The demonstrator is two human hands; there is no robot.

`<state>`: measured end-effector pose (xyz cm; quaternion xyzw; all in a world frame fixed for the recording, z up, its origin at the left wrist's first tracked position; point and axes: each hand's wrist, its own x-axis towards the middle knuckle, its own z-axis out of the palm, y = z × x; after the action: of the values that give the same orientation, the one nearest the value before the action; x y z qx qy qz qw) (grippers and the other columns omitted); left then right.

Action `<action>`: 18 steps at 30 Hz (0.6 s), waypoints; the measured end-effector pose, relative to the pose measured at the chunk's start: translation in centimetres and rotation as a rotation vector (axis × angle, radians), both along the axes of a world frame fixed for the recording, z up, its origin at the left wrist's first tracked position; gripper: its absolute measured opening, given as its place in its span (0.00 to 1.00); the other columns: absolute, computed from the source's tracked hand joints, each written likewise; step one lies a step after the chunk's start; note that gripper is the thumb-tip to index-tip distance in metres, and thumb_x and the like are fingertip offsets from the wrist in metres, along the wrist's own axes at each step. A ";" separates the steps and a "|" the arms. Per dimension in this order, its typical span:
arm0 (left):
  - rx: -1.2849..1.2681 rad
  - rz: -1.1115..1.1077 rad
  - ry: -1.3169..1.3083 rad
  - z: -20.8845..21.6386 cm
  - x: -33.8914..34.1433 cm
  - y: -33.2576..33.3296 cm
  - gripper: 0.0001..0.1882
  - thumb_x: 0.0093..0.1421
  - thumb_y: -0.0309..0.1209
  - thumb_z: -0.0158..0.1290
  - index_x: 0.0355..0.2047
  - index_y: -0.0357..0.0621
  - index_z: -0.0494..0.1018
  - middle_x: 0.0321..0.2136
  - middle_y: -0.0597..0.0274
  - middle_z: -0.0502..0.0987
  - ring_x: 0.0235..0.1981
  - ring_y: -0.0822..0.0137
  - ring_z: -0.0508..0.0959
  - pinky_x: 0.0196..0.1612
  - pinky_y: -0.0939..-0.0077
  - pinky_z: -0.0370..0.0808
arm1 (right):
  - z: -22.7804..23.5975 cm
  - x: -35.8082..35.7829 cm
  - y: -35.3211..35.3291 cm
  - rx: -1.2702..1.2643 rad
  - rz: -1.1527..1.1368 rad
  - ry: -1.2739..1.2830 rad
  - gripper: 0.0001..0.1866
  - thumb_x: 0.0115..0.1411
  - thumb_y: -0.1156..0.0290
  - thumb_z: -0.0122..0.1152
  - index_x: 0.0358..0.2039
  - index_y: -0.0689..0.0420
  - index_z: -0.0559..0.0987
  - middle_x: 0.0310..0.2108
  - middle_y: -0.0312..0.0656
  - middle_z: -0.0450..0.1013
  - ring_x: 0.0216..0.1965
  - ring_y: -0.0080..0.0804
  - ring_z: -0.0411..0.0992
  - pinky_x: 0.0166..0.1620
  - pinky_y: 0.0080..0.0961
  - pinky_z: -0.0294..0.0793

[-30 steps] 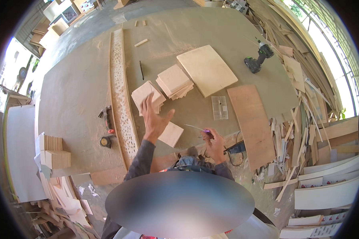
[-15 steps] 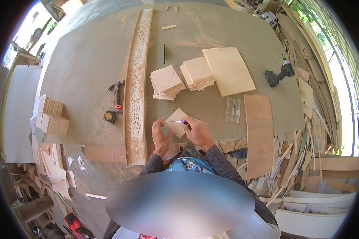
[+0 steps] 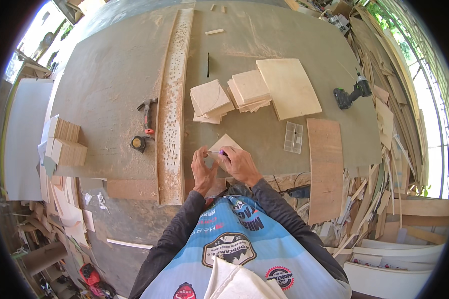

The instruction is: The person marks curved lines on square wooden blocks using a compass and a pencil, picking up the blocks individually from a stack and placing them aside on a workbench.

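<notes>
My right hand (image 3: pixel 241 166) grips a small screwdriver (image 3: pixel 223 152) by its purple handle. The thin shaft points left, and its end is at the fingertips of my left hand (image 3: pixel 203 171). Those fingers are pinched together; whatever is between them is too small to make out. Under both hands lies a square plywood piece (image 3: pixel 228 141) with one corner pointing away from me, partly covered by the right hand. Beyond it stand two stacks of similar squares, a left stack (image 3: pixel 211 95) with a curved pencil line on top and a right stack (image 3: pixel 251 86).
A larger pale board (image 3: pixel 288 89) lies beside the stacks. Right of my hands are a clear compartment box (image 3: pixel 293 138), a brown plank (image 3: pixel 325 164) and a cordless drill (image 3: pixel 351 92). To the left are a dusty holed strip (image 3: pixel 173 109), a hammer (image 3: pixel 147 115) and a tape measure (image 3: pixel 138 144).
The screwdriver and my right hand have shifted left, closer to my left fingertips. The view has tilted slightly, so more of my shirt shows. Other things on the table stay put.
</notes>
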<state>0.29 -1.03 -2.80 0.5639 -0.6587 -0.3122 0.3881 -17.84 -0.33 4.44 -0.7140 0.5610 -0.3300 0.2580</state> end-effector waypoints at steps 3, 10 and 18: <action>0.004 -0.001 0.000 0.0 0.0 -0.1 0.36 0.50 0.23 0.70 0.60 0.37 0.71 0.45 0.51 0.77 0.47 0.52 0.79 0.53 0.56 0.77 | 0.4 0.3 -0.1 0.003 -0.006 -0.029 0.10 0.72 0.64 0.60 0.42 0.58 0.80 0.35 0.54 0.81 0.37 0.58 0.80 0.39 0.50 0.79; -0.021 -0.008 0.010 0.1 0.0 -0.1 0.35 0.49 0.22 0.70 0.59 0.37 0.72 0.44 0.50 0.77 0.46 0.51 0.79 0.53 0.57 0.77 | 0.3 0.4 -0.2 0.009 0.001 -0.012 0.10 0.72 0.65 0.60 0.42 0.58 0.80 0.35 0.53 0.81 0.36 0.58 0.80 0.38 0.50 0.78; -0.056 -0.019 -0.034 0.1 0.1 -0.3 0.32 0.50 0.24 0.69 0.57 0.39 0.73 0.42 0.50 0.77 0.46 0.48 0.77 0.52 0.54 0.75 | 0.3 0.3 -0.9 0.074 0.019 -0.077 0.11 0.69 0.65 0.64 0.39 0.60 0.80 0.32 0.57 0.80 0.35 0.61 0.80 0.38 0.52 0.78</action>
<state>0.41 -1.37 -2.75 0.5518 -0.6789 -0.2876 0.3896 -17.53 -1.20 4.70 -0.6959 0.5559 -0.3337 0.3089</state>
